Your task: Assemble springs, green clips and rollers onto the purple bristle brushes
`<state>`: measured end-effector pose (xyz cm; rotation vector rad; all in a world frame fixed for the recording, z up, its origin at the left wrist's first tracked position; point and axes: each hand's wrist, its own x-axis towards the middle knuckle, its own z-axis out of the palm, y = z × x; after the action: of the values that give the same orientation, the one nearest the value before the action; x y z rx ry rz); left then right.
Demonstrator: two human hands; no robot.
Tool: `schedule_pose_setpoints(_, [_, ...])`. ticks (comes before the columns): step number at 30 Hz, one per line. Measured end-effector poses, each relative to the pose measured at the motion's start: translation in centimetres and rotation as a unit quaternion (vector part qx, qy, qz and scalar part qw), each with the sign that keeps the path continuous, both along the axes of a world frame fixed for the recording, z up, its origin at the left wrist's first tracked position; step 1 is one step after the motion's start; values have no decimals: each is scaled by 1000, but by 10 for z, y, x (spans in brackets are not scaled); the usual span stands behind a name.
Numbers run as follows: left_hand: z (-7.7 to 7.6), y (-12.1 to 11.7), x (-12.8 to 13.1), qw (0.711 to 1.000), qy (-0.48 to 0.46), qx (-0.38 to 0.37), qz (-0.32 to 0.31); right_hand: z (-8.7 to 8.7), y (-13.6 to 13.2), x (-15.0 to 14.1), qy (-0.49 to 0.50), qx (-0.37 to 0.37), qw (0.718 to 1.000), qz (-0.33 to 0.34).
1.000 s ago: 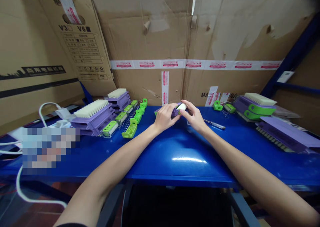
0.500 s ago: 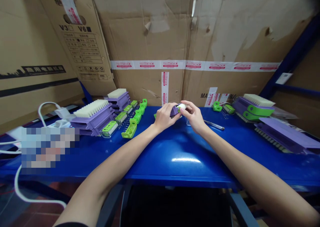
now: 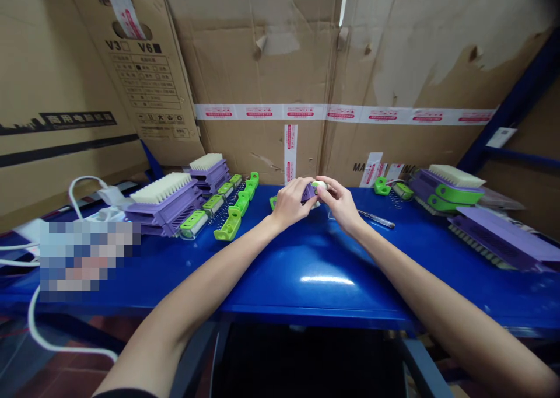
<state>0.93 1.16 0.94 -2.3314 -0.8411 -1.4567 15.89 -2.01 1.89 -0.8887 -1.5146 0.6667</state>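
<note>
Mid-frame, the left hand [image 3: 292,202] grips a purple block [image 3: 308,193]; the fingers of the right hand [image 3: 339,204] pinch the white-and-green piece [image 3: 321,185] at its end. That piece's green side has turned upward; adjustment seems unfinished.

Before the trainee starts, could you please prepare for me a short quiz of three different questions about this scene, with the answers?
1. True or false: the slim tool lies on the blue table, to the right of the right hand.

2. Choose one. The part held in the left hand is mostly:
A) orange
B) purple
C) black

3. Fill in the missing word: on the nearer purple stack at the left, the pale bristles on top point ____.

Key: 1. True. 2. B. 3. Up.
</note>
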Motion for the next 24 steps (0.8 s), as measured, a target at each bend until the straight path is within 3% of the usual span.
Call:
schedule_pose_setpoints(3, [-2, 3, -1, 1000, -19, -11, -7, 2, -2, 4, -116, 107, 986, -61])
schedule_pose_setpoints(6, [-4, 4, -3, 999, -32, -27, -9, 2, -4, 4, -203, 176, 961, -63])
schedule_pose_setpoints(11, [-3, 6, -3, 999, -30, -28, -14, 2, -6, 2, -234, 195, 951, -58])
schedule_pose_setpoints(14, [0, 12, -7, 997, -61, -44, -5, 8, -9, 6, -202, 195, 950, -138])
schedule_pose_setpoints(18, [7, 23, -19, 981, -166, -90, 40, 16, -7, 24, -220, 138, 909, -326])
schedule_pose_setpoints(21, [9, 27, -26, 973, -194, -111, 50, 17, -2, 36, -345, 48, 872, -345])
schedule_pose_setpoints(24, [7, 25, -26, 976, -176, -115, 51, 12, 1, 38, -454, -55, 833, -310])
